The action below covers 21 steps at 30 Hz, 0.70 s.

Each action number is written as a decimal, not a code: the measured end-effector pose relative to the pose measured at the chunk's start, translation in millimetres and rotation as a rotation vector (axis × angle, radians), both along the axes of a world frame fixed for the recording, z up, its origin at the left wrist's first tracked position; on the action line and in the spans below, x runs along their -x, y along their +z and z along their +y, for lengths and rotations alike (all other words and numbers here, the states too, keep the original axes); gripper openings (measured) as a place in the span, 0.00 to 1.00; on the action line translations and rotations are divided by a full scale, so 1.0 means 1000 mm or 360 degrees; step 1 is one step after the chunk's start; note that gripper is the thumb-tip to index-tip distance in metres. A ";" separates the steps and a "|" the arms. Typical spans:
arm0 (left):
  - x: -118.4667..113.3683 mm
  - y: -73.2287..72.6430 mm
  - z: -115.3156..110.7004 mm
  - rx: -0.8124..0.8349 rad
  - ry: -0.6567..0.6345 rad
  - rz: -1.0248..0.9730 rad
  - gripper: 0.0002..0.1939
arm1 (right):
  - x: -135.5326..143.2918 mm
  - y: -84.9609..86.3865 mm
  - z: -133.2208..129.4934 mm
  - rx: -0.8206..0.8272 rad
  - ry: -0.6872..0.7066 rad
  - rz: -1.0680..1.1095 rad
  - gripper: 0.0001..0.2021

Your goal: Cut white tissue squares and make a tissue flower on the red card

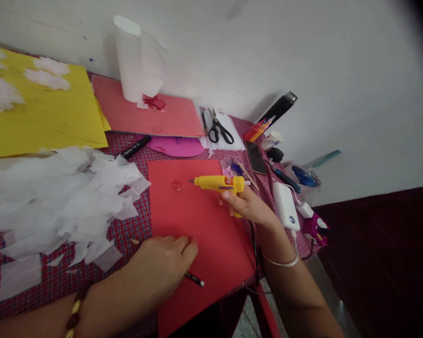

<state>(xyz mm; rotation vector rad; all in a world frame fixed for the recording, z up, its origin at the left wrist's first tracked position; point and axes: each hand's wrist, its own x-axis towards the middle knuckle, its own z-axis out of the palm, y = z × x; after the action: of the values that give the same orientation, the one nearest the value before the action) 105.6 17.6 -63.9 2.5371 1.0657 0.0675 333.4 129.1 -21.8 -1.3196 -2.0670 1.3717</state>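
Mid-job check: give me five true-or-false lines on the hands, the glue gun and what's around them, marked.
1. The right hand holds the yellow glue gun. True.
2. The yellow glue gun points away from the shiny patch. False: it points toward it.
3. The black scissors lie on the red sheet. False: they lie beyond it, on white material.
4. A dark pencil pokes out beneath the left hand. True.
5. The white roll lies flat. False: it stands upright.

Yellow glue gun (213, 182); plain red sheet (206, 218); black pencil (193, 278), white-ended; white paper pieces (63, 195); red-blue checked tablecloth (125, 230).
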 end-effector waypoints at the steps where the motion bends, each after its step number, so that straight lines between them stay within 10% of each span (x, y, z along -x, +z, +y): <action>1: 0.000 0.000 0.001 -0.0004 -0.0035 0.0066 0.21 | -0.001 0.000 0.000 0.0006 0.0004 -0.0001 0.31; 21: 0.000 0.004 0.000 0.0032 -0.0031 0.0085 0.20 | 0.003 -0.006 -0.003 -0.0053 0.0185 0.0086 0.24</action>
<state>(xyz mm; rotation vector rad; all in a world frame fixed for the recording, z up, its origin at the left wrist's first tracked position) 106.0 18.0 -60.0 2.5440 1.0561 -0.0165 330.2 126.1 -28.1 -1.1526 -2.1504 1.3984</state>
